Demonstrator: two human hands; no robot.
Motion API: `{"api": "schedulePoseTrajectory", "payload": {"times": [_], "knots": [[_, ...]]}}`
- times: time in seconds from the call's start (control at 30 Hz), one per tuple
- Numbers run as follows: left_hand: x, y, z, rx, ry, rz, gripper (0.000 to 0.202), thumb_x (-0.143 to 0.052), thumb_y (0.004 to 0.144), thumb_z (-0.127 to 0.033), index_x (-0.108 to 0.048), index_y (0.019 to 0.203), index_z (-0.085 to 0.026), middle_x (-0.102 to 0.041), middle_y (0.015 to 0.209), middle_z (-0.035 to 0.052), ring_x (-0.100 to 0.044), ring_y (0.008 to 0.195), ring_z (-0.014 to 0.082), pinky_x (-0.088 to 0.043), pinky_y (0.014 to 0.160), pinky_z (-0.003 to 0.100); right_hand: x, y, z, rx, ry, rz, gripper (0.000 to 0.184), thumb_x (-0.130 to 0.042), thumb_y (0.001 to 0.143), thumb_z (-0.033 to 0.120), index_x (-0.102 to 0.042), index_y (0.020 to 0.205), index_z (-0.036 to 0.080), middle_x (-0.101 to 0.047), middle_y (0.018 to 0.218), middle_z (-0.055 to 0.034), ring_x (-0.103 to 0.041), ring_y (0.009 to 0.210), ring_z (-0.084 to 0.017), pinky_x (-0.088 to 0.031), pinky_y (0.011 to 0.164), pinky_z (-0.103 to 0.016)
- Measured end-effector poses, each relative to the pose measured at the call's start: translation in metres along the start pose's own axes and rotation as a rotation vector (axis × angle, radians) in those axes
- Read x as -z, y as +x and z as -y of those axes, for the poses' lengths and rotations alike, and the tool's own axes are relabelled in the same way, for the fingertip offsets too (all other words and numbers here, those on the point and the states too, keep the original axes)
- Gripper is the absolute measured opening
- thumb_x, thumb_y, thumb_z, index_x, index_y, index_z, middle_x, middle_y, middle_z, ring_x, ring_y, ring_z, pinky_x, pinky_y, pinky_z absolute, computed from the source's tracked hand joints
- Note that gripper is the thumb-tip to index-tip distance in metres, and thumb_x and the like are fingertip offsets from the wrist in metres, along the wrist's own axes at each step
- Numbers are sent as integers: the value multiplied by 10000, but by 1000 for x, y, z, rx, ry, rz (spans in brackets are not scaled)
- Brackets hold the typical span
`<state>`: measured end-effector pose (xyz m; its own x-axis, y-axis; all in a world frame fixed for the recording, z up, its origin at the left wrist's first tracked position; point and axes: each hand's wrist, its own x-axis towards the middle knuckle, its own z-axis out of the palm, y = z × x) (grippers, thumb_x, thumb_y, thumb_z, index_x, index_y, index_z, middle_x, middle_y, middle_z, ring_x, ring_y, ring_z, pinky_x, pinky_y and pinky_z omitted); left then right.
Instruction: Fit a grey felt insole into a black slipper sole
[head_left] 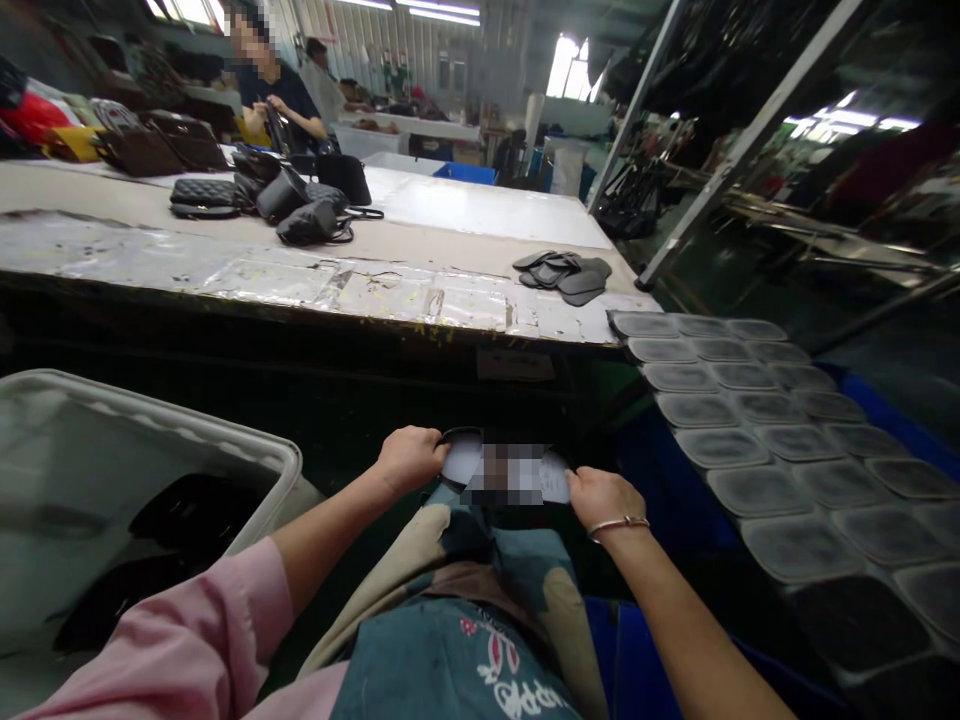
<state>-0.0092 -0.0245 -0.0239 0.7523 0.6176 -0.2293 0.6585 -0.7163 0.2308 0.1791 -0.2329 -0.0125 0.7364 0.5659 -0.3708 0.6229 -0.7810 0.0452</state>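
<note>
- Holding one piece [471,462] between two hands, I have the left hand [411,458] clamped on its left end, the right hand [607,500] on its right.
- Panels [799,443] lie in rows right of the right fingers, looking already set out.
- Dark items [191,505] sit in the bin [289,460], left of the left fingers; a pile [570,272] rests ahead, on the table [442,235].
- I judge the piece mid-handling; how much is left, I cannot tell.
</note>
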Motion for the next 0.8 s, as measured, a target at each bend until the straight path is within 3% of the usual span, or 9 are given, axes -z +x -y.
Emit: {"api": "schedulePoseTrajectory", "payload": {"times": [0.23, 0.37, 0.47, 0.57, 0.7, 0.8], "knots": [[-4, -3, -2, 33, -97, -30, 381, -368, 865, -420, -663, 795, -188, -696, 857, 98, -641, 868, 251, -439, 723, 314, 1, -4, 6, -13, -41, -8, 449, -258, 916, 376, -663, 934, 185, -672, 973, -147, -632, 882, -272, -425, 705, -355], [1, -1, 8, 29, -226, 25, 465, -386, 845, -537, -658, 720, -181, -703, 772, 70, -658, 780, 221, -443, 647, 273, 3, 4, -6, 38, -3, 81, 531, -246, 904, 507, -657, 789, 190, -681, 878, -134, -635, 842, -255, -424, 687, -327], [3, -4, 19, 49, -341, 79, 611, -221, 892, -585, -669, 785, -183, -704, 703, 21, -658, 649, 148, -446, 591, 227, 1, 11, -16, 72, 27, 125, 585, -213, 890, 567, -634, 710, 203, -674, 804, -110, -628, 824, -245, -421, 682, -310], [2, -10, 25, 85, -387, 102, 692, -81, 923, -533, -668, 876, -169, -706, 695, 13, -648, 592, 119, -451, 577, 211, -3, 13, -17, 80, 38, 139, 536, -221, 895, 505, -631, 722, 207, -672, 822, -104, -626, 833, -243, -417, 682, -309], [-1, -21, 18, 62, -309, 91, 581, -274, 866, -605, -672, 774, -191, -701, 721, 32, -654, 703, 173, -442, 603, 238, -3, 11, -12, 31, 23, 119, 518, -217, 887, 448, -656, 780, 196, -675, 902, -144, -631, 853, -278, -421, 683, -346], [-2, -23, 10, 66, -203, 57, 384, -452, 801, -514, -662, 755, -196, -695, 786, 59, -645, 780, 219, -433, 633, 267, 2, 6, -6, 1, 14, 97, 501, -237, 879, 425, -680, 826, 196, -675, 941, -163, -634, 876, -300, -431, 702, -373]]}}
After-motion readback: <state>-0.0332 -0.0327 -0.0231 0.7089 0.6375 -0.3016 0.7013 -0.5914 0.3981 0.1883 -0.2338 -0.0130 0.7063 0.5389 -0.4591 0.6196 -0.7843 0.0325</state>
